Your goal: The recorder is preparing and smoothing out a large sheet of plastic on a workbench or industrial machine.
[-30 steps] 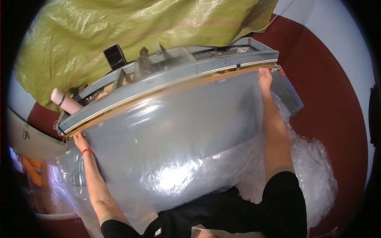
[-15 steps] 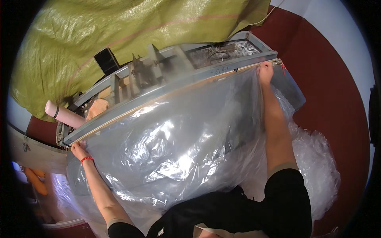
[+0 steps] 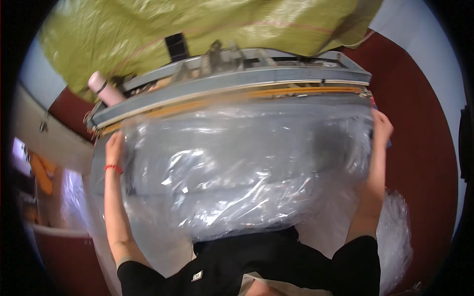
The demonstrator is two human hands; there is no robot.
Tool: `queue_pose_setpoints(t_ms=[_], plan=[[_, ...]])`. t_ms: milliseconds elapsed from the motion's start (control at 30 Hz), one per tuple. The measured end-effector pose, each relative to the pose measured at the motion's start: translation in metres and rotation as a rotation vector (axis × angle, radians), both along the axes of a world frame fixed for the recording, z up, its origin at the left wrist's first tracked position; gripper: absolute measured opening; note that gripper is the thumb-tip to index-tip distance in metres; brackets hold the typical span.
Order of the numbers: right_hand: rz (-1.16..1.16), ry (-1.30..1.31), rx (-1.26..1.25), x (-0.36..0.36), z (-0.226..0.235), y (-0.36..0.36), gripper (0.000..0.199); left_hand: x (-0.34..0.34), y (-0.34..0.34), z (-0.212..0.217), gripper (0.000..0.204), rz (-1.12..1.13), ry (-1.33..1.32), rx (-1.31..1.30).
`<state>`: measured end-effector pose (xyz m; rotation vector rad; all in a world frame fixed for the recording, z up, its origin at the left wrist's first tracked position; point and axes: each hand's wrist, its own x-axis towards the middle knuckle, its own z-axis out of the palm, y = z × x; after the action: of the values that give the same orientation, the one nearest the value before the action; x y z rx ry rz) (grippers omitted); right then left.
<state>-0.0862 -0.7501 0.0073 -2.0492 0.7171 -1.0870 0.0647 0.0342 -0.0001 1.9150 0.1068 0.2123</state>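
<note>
A wide sheet of clear plastic film [image 3: 237,148] stretches between my two hands, over a grey work surface. My left hand [image 3: 115,143], with a red bead bracelet at the wrist, is closed on the film's left far corner. On the other side my right hand [image 3: 382,125] is closed on the right far corner. Just beyond the film's far edge runs a long grey metal frame [image 3: 227,85] with a light strip along its near side. An orange-brown bar [image 3: 296,92] shows between frame and film.
A pink bottle [image 3: 106,90] leans at the frame's left end. Behind it a dark phone [image 3: 177,47] rests against a yellow-green woven tarp [image 3: 247,24]. More crumpled film [image 3: 395,232] hangs at the right, above the dark red floor [image 3: 419,148].
Both hands have drawn back from the frame, pulling the film's far edge toward me. A gap with the orange-brown bar has opened up. The view has also shifted.
</note>
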Motion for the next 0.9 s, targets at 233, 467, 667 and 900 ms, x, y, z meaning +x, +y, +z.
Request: queue_pose_setpoints(t_ms=[233, 467, 667, 900], plan=[[-0.597, 0.165, -0.421, -0.093, 0.0, -0.05, 0.032, -0.071, -0.157, 0.057, 0.013, -0.309, 0.136, -0.269], [0.977, 0.025, -0.247, 0.021, 0.077, 0.277, 0.032, -0.11, -0.18, 0.073, 0.011, -0.48, 0.111, -0.226], [1.479, -0.199, -0.018, 0.042, 0.055, 0.406, 0.023, -0.122, -0.181, 0.084, 0.011, -0.566, 0.035, -0.108], [1.496, 0.157, 0.846, 0.028, 0.04, 0.429, 0.02, -0.125, -0.187, 0.085, 0.018, -0.258, -0.818, 0.646]])
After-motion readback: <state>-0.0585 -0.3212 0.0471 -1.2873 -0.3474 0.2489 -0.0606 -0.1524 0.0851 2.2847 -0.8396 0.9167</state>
